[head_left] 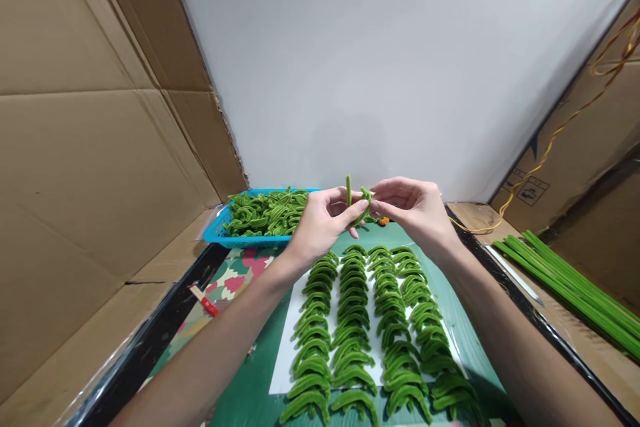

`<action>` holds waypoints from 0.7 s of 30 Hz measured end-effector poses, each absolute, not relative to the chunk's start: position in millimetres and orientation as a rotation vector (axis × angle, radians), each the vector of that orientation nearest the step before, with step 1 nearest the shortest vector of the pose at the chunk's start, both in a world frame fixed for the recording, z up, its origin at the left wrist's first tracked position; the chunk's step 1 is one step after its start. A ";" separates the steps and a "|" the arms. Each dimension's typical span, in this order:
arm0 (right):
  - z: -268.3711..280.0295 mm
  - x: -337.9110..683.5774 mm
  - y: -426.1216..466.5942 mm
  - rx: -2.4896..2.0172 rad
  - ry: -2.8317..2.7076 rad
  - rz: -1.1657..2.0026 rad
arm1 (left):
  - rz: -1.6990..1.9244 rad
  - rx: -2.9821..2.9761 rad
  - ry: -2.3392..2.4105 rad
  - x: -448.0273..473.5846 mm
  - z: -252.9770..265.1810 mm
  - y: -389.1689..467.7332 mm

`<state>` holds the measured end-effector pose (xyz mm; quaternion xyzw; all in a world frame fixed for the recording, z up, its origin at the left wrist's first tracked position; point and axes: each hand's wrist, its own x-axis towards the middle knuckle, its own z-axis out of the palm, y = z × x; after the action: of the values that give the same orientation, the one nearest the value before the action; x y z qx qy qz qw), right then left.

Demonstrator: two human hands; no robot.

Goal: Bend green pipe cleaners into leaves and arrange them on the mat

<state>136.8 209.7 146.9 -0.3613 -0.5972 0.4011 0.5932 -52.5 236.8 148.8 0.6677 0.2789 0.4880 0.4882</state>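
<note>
Now L grip [323, 219] + R grip [423, 208] pinch fuzzy stem [349, 190]; blue basket [214, 234] behind L, orange bit [383, 221] (unclear) nr R.

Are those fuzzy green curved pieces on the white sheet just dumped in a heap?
No, the curved green pieces are laid out in four columns running down across the white sheet.

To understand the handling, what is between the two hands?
Fuzzy green material lies between the left hand and right hand, in the head view.
</note>
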 end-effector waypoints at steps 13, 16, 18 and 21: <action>139.5 132.8 213.4 -0.858 -1.435 0.874 | 0.988 1.799 0.798 -59.8 147.7 243.9; 142.2 134.1 212.9 -0.861 -1.505 0.866 | 0.946 1.880 0.828 -62.3 148.5 245.1; 144.5 135.4 212.1 -0.882 -1.570 0.825 | 0.914 1.922 0.824 -62.3 148.8 244.2; 147.3 137.3 211.0 -0.892 -1.630 0.738 | 0.799 1.933 0.765 -60.2 148.2 241.1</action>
<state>137.3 211.0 147.3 -0.3753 -0.6860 0.3105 0.5405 -60.2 241.1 148.2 0.7788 0.3083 0.3219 0.4413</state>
